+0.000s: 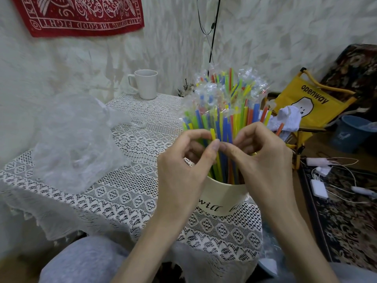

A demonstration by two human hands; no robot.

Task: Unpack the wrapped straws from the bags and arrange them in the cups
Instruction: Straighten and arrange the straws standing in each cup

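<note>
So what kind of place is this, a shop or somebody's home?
Most likely a home, a lived-in room. A lace tablecloth covers the small table, a red cloth hanging decorates the wall, and a patterned rug with chargers lies on the floor.

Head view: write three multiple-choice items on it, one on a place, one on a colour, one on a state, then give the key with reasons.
1. Where does the white mug stand?
A. at the table's far edge near the wall
B. on the floor rug
C. on the yellow chair

2. What colour is the cloth on the wall?
A. blue
B. red
C. green

3. What is in the lettered cup?
A. nothing
B. water only
C. many wrapped straws

Key: 1 A, the mug sits on the lace cloth by the wall. 2 B, it is red with white patterns. 3 C, the left hand and right hand pinch straws that stand upright in it.
</note>
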